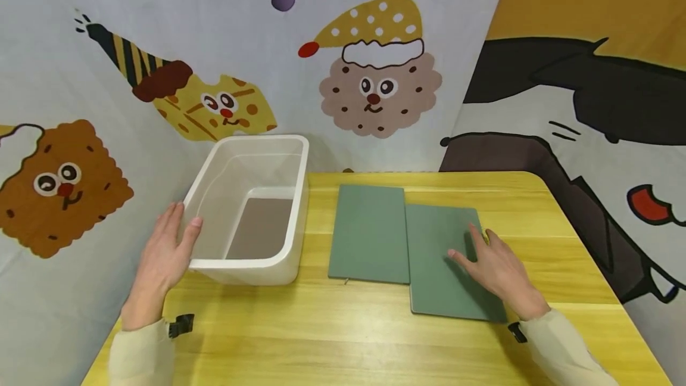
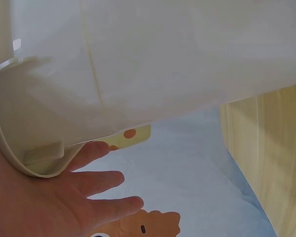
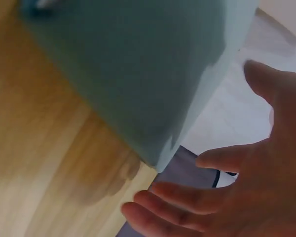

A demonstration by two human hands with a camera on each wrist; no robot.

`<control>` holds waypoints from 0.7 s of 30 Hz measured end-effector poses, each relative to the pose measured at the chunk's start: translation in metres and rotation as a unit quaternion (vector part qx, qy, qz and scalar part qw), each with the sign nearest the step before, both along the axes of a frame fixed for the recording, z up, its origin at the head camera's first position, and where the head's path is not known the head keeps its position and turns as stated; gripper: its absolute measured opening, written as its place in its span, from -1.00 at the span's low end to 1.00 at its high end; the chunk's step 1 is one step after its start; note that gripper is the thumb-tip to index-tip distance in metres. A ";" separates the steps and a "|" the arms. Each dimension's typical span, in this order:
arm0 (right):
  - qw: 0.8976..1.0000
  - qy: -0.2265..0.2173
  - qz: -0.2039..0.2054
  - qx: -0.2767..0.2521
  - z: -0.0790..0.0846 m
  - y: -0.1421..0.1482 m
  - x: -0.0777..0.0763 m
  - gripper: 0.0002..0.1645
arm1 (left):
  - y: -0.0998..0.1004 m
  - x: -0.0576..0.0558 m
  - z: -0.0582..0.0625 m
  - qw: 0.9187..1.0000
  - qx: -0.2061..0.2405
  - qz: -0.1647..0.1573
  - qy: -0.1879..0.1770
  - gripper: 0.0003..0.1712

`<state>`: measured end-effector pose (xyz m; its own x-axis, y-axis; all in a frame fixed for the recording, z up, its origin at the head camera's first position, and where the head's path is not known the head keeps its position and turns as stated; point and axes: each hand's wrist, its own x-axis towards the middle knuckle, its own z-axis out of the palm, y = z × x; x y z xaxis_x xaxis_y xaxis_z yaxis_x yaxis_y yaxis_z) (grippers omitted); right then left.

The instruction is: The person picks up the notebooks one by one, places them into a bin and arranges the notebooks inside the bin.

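Left hand [image 1: 163, 249] straddles the near left part of the rim of a white plastic bin [image 1: 236, 264], thumb over the edge and the other fingers along the outside; the left wrist view shows those fingers straight and spread, not curled round it. The bin stands on the left side of a wood-grain counter [image 1: 321, 332], its opening facing up. A flat taupe patch [image 1: 262, 228] covers much of its bottom; whether that is a separate piece I cannot tell.

Right hand [image 1: 498, 270] is relaxed and holds nothing, its fingers apart, over the right edge of a green rectangular board [image 1: 436, 261]. The right wrist view shows the fingers clear of that board. A second green board [image 1: 368, 234] lies between it and the bin, set slightly farther back; the two meet side by side, their facing edges parallel.

Both arms wear cream sleeves [image 1: 140, 353], with a black strap [image 1: 181, 325] at each cuff. Behind the counter hangs a cloth backdrop [image 1: 230, 11] printed with cartoon biscuits and cheese.
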<state>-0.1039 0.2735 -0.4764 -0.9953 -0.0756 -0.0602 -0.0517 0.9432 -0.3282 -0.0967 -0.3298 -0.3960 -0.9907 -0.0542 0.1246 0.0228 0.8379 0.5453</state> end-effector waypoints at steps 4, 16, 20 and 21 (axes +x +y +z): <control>0.999 -0.042 -0.022 0.017 -0.004 0.004 0.003 0.33 | 0.000 0.000 -0.002 1.000 0.002 0.001 0.001 -0.13; 0.991 -0.115 0.002 -0.063 -0.011 0.017 -0.017 0.46 | -0.002 0.002 -0.003 1.000 0.000 0.003 0.004 -0.15; 0.989 -0.105 0.019 -0.102 -0.015 0.024 -0.015 0.35 | -0.001 0.003 -0.003 1.000 0.002 0.005 0.000 -0.15; 0.988 -0.099 0.022 -0.120 -0.015 0.026 -0.013 0.31 | 0.000 0.003 -0.003 1.000 0.002 0.006 0.000 -0.15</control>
